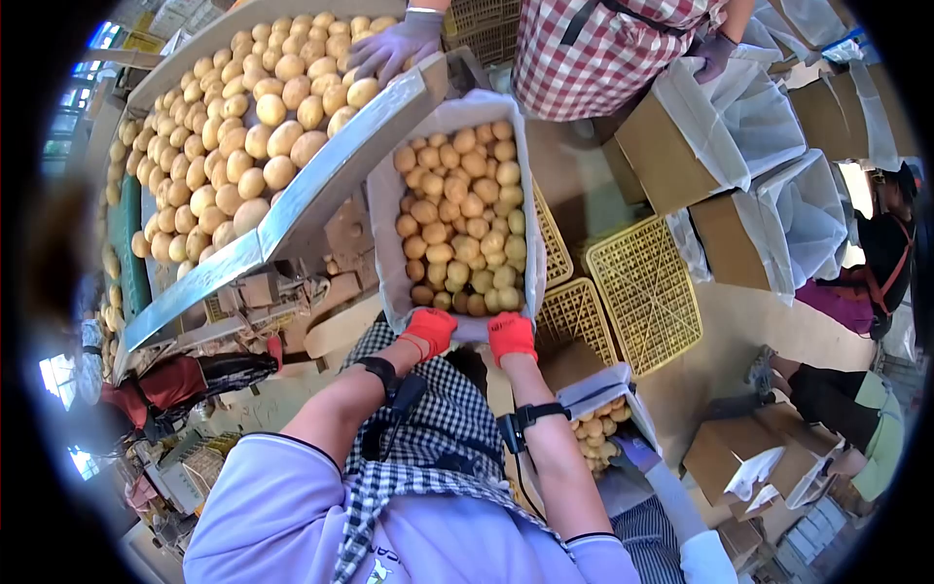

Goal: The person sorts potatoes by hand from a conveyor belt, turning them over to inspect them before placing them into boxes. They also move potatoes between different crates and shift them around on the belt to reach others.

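In front of me stands a box with a pale liner [384, 243], filled with round yellow-tan produce [457, 209] whose exact kind I cannot make out. Both my hands wear red gloves. My left hand [431, 331] is closed over the near rim of this box, towards its left corner. Closer to the right corner, my right hand [512, 338] grips the same rim. The fingers curl over the edge, so their tips are partly hidden.
A sorting table [277, 209] with a metal edge carries more produce on the left. Across from me is a person in a checked apron [603, 58]. Yellow crates [647, 292] and lined cartons [671, 146] stand right. Another person's gloved hand [637, 454] touches a smaller filled box.
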